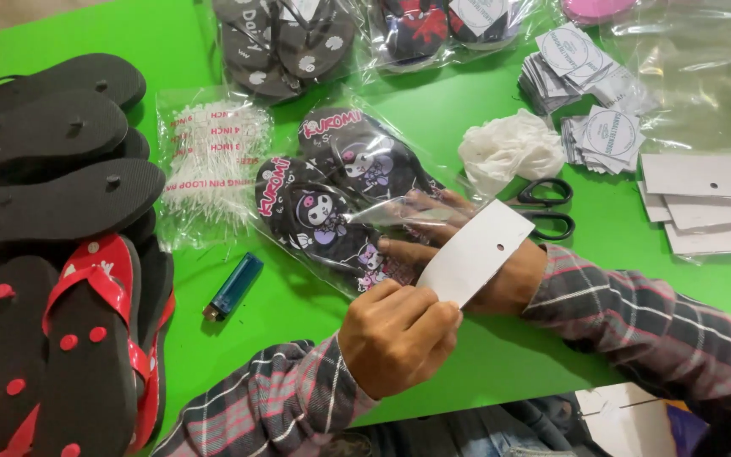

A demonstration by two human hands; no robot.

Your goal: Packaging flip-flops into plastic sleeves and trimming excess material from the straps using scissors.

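Left hand (pixel 399 334) curled, grip pinching white card (pixel 475 252); right hand (pixel 475 254) flat, grip spread on bagged sandals (pixel 340 203).

Bright, even light from overhead. Soft short shadows fall on the green table (pixel 467 93). White glare streaks the clear plastic bags (pixel 704 76) at its far edge. Focus sharp; slight softness toward frame corners.

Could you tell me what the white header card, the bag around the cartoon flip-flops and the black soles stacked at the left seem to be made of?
White header card: thin matte cardboard, judging by its flat stiff look and punched hole. Bag around the cartoon flip-flops: clear glossy plastic film; it wrinkles and glints. Black soles: probably foam rubber, dull and textured, with strap plugs showing.
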